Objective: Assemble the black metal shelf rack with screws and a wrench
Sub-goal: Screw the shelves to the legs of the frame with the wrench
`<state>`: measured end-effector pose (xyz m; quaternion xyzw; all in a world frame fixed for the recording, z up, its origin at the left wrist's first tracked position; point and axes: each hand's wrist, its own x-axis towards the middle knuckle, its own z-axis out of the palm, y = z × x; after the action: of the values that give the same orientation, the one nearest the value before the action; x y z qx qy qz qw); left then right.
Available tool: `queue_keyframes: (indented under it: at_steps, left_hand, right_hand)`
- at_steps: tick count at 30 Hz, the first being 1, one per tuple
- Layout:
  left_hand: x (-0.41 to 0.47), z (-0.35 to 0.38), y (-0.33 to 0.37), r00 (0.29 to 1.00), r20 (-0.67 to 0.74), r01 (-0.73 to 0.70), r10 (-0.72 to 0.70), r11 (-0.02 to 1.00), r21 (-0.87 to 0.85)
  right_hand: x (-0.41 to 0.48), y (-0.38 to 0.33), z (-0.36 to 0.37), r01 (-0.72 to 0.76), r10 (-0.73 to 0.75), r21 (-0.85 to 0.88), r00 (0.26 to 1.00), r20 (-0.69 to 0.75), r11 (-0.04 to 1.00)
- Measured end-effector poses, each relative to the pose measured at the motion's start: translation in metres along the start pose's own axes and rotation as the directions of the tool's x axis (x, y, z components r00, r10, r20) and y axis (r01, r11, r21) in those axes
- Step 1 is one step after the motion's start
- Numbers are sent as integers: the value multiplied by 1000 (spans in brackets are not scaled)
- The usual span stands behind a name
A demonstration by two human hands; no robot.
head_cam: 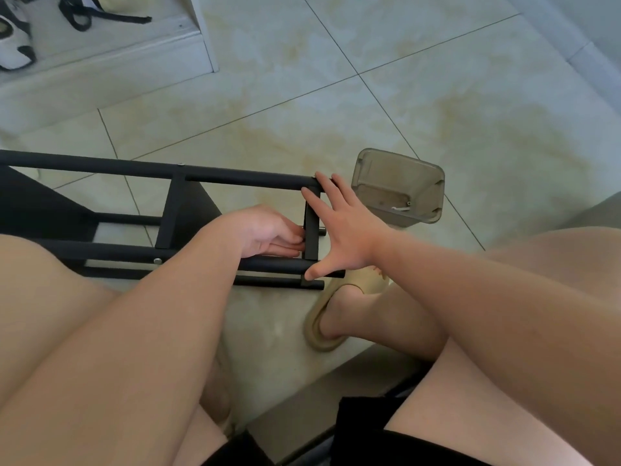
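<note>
On the floor (437,95): black rack (235,178), on its side.
Right hand (342,237) spread over end crossbar (312,227); left hand (265,230) fingertips against it, grip indiscernible.

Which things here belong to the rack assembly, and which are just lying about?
Job in hand: black rack frame, end crosspiece, left hand at the crosspiece, right hand spread across the frame's end, clear tub with small bits inside.
Lying about: shoes and black strap on the white ledge, beige sandal on a foot.

A home: glossy tiled floor (386,105), shoes (15,45) on a low white shelf (117,50), a slipper (363,282).
</note>
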<state>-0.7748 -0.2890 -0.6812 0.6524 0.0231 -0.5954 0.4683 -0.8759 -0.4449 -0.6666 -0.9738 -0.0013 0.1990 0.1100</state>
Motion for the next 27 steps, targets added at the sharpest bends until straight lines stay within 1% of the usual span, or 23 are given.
queue_keyframes:
  at_steps: [3,8,14,16,21,27]
  left_hand:
    - [3,4,0,1000,-13,9,-9,1000,16]
    - [10,6,-3,999,-44,26,-20,992,124]
    - [11,3,-4,1000,2,20,-20,995,103]
    - [12,4,-4,1000,-11,22,-20,987,162]
    - [19,4,-6,997,-74,51,-24,921,386]
    - [23,6,-5,996,-59,84,-65,904,419]
  right_hand:
    - [0,0,0,-1,1,21,1000,1,1000]
    - [-1,-1,1,-1,1,33,1000,-2,999]
    - [-1,-2,1,-7,7,42,1000,5,999]
    - [-2,-2,1,-9,9,43,1000,6,999]
    - [-2,-3,0,-9,9,44,1000,2,999]
    - [-3,-3,-1,-10,10,48,1000,-1,999]
